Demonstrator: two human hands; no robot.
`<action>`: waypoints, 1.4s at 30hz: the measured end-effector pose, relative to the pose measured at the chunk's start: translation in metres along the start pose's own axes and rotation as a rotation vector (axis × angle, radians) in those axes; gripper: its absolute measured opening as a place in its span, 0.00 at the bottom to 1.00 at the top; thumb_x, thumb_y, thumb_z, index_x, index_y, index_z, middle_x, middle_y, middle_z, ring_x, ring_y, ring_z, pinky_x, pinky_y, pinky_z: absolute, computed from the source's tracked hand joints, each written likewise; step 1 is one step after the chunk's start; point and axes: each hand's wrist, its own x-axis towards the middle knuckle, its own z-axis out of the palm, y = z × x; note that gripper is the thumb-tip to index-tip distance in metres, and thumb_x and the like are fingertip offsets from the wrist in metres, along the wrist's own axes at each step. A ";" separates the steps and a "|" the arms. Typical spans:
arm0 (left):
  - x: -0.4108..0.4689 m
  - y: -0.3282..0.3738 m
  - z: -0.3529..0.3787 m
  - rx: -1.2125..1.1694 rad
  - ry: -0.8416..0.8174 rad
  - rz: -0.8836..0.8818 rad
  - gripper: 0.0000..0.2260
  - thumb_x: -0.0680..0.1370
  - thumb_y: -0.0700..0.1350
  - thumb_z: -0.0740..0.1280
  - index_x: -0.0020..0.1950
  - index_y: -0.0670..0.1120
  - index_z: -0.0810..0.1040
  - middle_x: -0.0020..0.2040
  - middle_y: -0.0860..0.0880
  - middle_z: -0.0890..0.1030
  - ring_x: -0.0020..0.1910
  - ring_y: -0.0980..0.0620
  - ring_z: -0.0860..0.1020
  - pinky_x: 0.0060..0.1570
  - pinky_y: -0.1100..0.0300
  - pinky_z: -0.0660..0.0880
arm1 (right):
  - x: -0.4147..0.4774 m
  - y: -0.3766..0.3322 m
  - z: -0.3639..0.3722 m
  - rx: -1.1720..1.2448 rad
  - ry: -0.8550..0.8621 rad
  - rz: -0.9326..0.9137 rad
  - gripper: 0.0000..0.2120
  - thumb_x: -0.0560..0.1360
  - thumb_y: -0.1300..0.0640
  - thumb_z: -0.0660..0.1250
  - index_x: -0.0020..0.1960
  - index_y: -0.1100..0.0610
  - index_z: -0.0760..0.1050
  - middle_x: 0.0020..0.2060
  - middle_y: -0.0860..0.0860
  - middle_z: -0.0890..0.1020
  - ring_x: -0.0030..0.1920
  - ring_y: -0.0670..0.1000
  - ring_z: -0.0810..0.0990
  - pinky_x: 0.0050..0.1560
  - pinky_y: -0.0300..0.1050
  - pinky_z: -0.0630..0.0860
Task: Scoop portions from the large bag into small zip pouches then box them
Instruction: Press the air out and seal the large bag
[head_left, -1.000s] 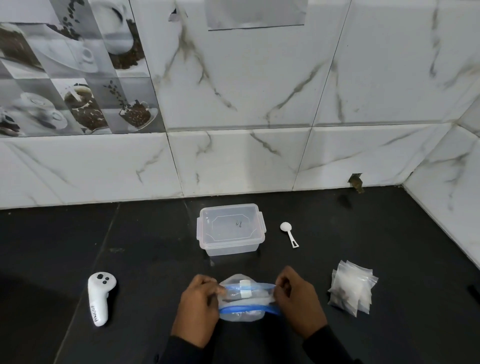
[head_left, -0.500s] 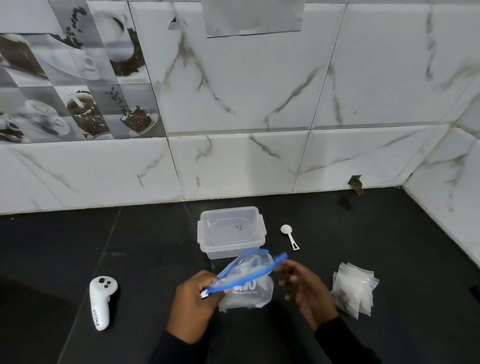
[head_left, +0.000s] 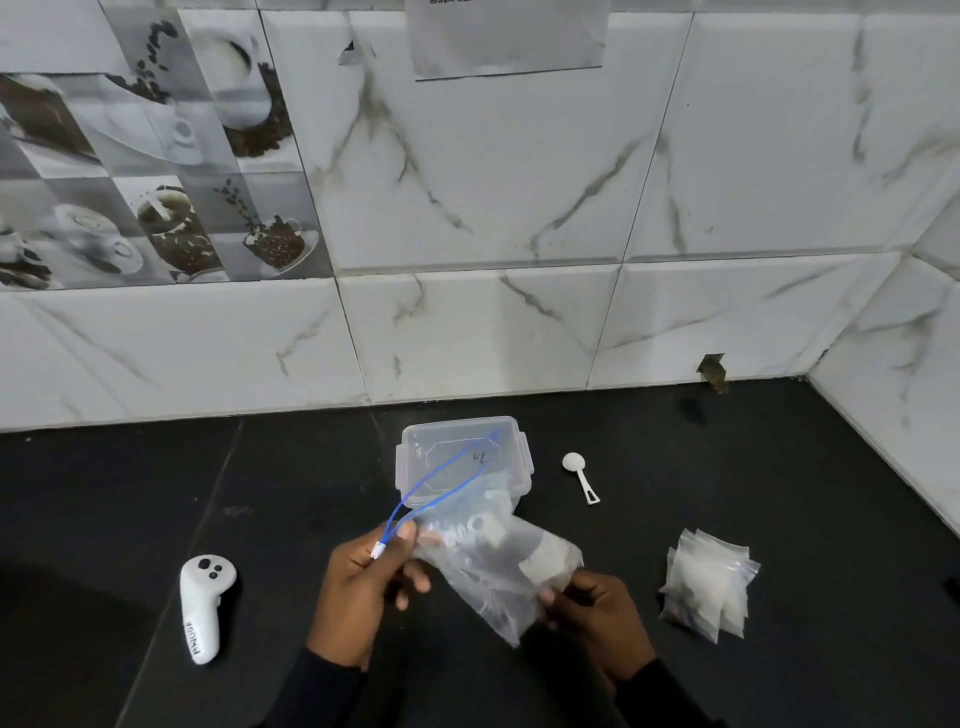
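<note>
A large clear zip bag (head_left: 488, 561) with a blue zip rim hangs tilted above the black counter, its open mouth pointing up and away. My left hand (head_left: 363, 587) pinches the rim's near corner by the white slider. My right hand (head_left: 592, 618) grips the bag's bottom edge. Behind the bag stands a clear plastic box (head_left: 511, 441) with its lid on. A white scoop (head_left: 581, 475) lies right of the box. A pile of small zip pouches (head_left: 709, 587) holding white powder lies at the right.
A white handheld controller (head_left: 203, 605) lies on the counter at the left. White marble tile walls close off the back and the right side. The black counter (head_left: 779, 467) stretches between the pouches and the walls.
The bag was held upright at its top by both hands; it has opened and swung over on its side. My right hand moved from the rim down to the bag's bottom.
</note>
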 end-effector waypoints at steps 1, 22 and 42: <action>0.001 0.001 0.002 -0.068 0.020 -0.020 0.12 0.76 0.46 0.66 0.39 0.41 0.86 0.32 0.39 0.80 0.26 0.47 0.74 0.22 0.62 0.64 | -0.002 0.007 -0.001 -0.028 0.013 0.064 0.24 0.58 0.46 0.82 0.41 0.65 0.85 0.34 0.61 0.84 0.32 0.53 0.79 0.36 0.44 0.76; 0.005 0.012 -0.001 0.193 -0.306 0.122 0.13 0.77 0.46 0.65 0.40 0.38 0.81 0.35 0.41 0.82 0.34 0.49 0.79 0.37 0.60 0.76 | 0.013 -0.116 -0.020 -0.080 -0.178 -0.327 0.27 0.69 0.57 0.70 0.68 0.56 0.73 0.65 0.55 0.79 0.65 0.60 0.77 0.59 0.54 0.74; -0.029 -0.057 0.014 -0.049 -0.274 -0.515 0.39 0.53 0.57 0.81 0.61 0.47 0.77 0.52 0.41 0.84 0.41 0.44 0.84 0.36 0.57 0.78 | 0.018 -0.087 0.025 0.046 0.203 -0.252 0.05 0.73 0.66 0.72 0.40 0.68 0.83 0.34 0.63 0.82 0.33 0.53 0.79 0.37 0.44 0.80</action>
